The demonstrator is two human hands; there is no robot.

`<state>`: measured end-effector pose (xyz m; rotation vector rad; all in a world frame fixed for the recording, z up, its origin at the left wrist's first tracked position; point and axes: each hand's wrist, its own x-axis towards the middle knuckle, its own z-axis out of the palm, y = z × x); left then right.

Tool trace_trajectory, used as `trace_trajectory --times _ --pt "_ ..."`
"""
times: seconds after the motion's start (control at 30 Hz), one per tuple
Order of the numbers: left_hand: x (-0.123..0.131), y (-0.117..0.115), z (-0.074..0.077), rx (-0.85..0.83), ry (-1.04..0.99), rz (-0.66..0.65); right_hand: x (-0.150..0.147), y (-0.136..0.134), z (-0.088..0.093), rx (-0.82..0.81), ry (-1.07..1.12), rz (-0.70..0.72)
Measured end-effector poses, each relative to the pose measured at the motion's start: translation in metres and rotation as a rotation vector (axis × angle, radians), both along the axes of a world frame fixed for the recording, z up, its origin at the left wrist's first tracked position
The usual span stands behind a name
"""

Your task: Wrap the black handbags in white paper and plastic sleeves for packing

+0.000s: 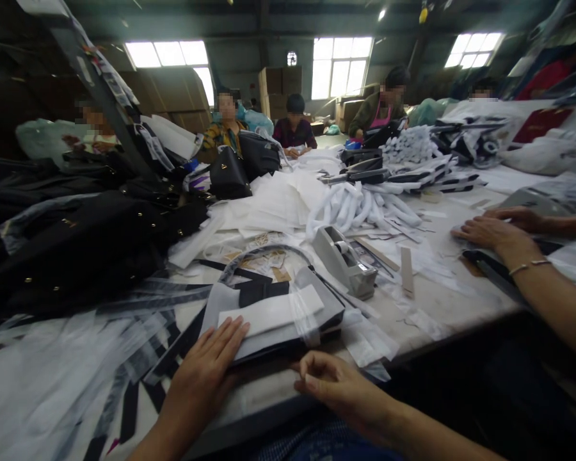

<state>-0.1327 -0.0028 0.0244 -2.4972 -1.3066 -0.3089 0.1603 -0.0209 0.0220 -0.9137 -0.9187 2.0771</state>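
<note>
A dark handbag (333,320) lies at the table's front edge, its handle (269,251) wrapped in clear film and arching away from me. On its upper side are a pale sheet and a folded white padding strip (278,312), with clear tape (304,314) across the strip's right end. My left hand (211,358) rests flat on the bag's near left part, fingers stretched out and touching the strip's end. Just off the bag's near edge, my right hand (333,381) has its fingers curled in toward the thumb; whatever they may hold is hidden.
A grey tape dispenser (345,262) stands right behind the bag. White sheets (273,205) and wrapped handles (350,208) are heaped beyond it. Black bags (77,250) pile up at left. At right, a co-worker's hands (504,234) work over a dark piece. Several people sit across the table.
</note>
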Motion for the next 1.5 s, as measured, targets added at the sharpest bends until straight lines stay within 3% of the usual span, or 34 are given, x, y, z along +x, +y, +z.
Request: trace_trajectory --times 0.13,0.23,0.37,0.47,0.53,0.6,0.7,0.77,0.83,0.93,1.03,1.13,1.37,1.5 --pt "-0.004 -0.003 -0.006 0.042 -0.031 0.031 -0.022 -0.004 -0.004 0.107 0.065 -0.101" --pt "-0.009 -0.005 -0.012 0.081 -0.145 0.091 -0.034 0.001 0.007 0.191 0.103 -0.117" --pt "-0.001 -0.007 -0.02 0.142 -0.337 0.273 -0.049 0.015 0.031 0.26 0.154 -0.127" --pt "0.008 -0.007 -0.022 0.175 -0.398 0.435 -0.049 0.025 0.042 0.405 0.139 -0.103" --pt "0.009 -0.007 -0.021 0.167 -0.418 0.519 -0.037 0.034 0.048 0.588 0.005 -0.073" --pt "0.005 -0.005 -0.021 0.139 -0.433 0.577 -0.013 0.049 0.056 0.815 -0.275 -0.135" --pt "-0.004 -0.001 -0.019 0.105 -0.466 0.642 0.037 0.08 0.066 1.085 -0.755 -0.441" --pt "-0.006 0.002 -0.018 0.111 -0.498 0.686 0.07 0.099 0.067 1.149 -0.999 -0.572" --pt "-0.006 0.004 -0.016 0.125 -0.533 0.706 0.093 0.107 0.062 1.19 -1.147 -0.579" --pt "-0.002 0.005 -0.013 0.124 -0.57 0.713 0.102 0.099 0.044 1.251 -1.157 -0.431" --pt "-0.001 0.004 -0.011 0.109 -0.571 0.733 0.087 0.089 0.026 1.259 -1.079 -0.313" --pt "-0.001 0.002 -0.009 0.094 -0.558 0.742 0.061 0.104 0.017 1.154 -1.065 -0.3" --pt "-0.002 0.003 -0.002 0.059 -0.587 0.809 0.017 0.182 0.022 0.823 -1.027 -0.211" --pt "-0.001 0.006 0.012 -0.021 -0.696 0.935 0.019 0.181 0.027 0.649 -0.934 -0.119"
